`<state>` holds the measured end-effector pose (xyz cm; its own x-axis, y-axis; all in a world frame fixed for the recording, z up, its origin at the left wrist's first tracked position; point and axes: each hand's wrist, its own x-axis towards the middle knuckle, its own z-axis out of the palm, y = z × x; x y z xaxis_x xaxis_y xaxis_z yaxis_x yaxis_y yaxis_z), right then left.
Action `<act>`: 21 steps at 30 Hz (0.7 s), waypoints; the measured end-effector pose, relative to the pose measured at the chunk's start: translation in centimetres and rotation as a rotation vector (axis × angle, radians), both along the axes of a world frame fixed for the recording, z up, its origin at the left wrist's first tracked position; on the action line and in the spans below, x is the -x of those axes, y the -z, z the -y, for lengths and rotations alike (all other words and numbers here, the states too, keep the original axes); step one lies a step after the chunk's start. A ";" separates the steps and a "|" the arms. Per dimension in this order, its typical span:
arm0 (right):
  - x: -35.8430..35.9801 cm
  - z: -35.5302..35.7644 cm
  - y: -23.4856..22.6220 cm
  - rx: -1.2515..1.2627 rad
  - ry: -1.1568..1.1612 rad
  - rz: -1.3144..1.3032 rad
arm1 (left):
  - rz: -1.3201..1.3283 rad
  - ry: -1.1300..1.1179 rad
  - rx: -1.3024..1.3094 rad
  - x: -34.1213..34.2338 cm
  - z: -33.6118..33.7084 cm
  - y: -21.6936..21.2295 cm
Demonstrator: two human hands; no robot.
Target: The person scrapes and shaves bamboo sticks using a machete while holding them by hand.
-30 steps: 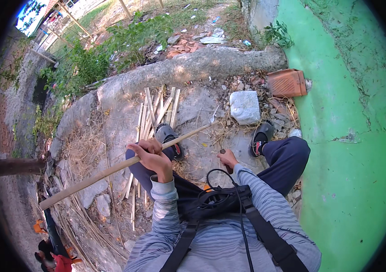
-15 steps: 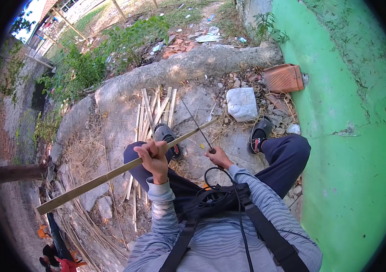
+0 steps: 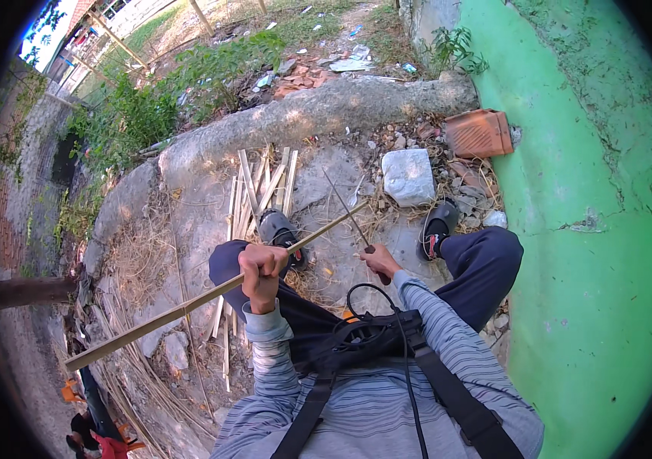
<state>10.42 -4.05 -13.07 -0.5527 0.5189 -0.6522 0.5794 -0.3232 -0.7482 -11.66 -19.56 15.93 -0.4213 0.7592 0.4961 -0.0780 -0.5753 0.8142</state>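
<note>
Gripping a long bamboo strip [image 3: 211,294] in my left hand [image 3: 262,265], I am clenching the fist around it near its middle, so that one end is pointing down toward the lower left and the other is reaching up past my knee toward the centre of the view. My right hand [image 3: 378,261] is closing around the dark handle of a thin knife [image 3: 347,214], whose blade is slanting up and to the left and crossing the upper end of the strip. Compared with a second ago, the blade is now standing well up above the strip, where earlier it was lying low beside my right hand, and the strip's upper end is sitting further right. Half a second ago the blade was already raised; it is holding much the same slant now.

Beyond my hands, my left foot is resting in a dark sandal [image 3: 278,232] beside a bundle of split bamboo slats [image 3: 261,191] lying on the rough concrete ground. My right foot is wearing a second sandal [image 3: 437,227], near a pale stone block [image 3: 408,176]. A reddish clay tile [image 3: 479,132] is leaning against the green wall [image 3: 594,252] on my right.
</note>
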 end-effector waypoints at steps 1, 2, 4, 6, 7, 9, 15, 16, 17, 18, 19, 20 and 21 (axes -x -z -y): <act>0.2 0.5 -0.4 0.022 0.008 -0.024 | -0.025 0.012 0.005 0.0 0.2 -0.1; 0.6 0.7 -0.8 0.024 0.004 -0.023 | -0.025 0.008 0.007 0.0 0.3 -0.1; 1.1 1.1 -1.2 0.021 -0.093 -0.262 | -0.025 0.054 0.006 -0.2 0.4 -0.4; 1.1 0.9 -1.3 -0.026 -0.092 -0.243 | -0.036 0.066 0.007 -0.4 0.4 -0.6; 0.9 0.3 -1.0 -0.083 -0.079 -0.226 | -0.049 0.089 0.000 -0.5 0.0 -0.7; 1.0 -0.4 -0.3 -0.183 -0.093 -0.201 | -0.030 0.094 -0.006 -0.5 -0.3 -0.7; 2.9 1.0 -3.4 -0.285 -0.136 -0.197 | 0.227 -0.141 0.078 1.5 1.7 1.3; 2.7 1.1 -3.5 -0.209 -0.124 -0.229 | 0.226 -0.136 0.076 1.2 1.4 1.0; 2.9 1.2 -3.6 -0.327 -0.186 -0.293 | 0.205 -0.151 0.103 1.0 1.1 0.7; 3.1 1.1 -3.6 -0.329 -0.183 -0.292 | 0.183 -0.167 0.130 0.9 0.8 0.5; 3.4 1.2 -3.8 -0.345 -0.185 -0.344 | 0.182 -0.170 0.133 1.0 0.7 0.5; 3.6 1.4 -4.1 -0.360 -0.187 -0.397 | 0.156 -0.120 0.117 1.1 0.6 0.6; 3.7 1.4 -4.4 -0.356 -0.189 -0.399 | 0.130 -0.071 0.101 1.2 0.5 0.6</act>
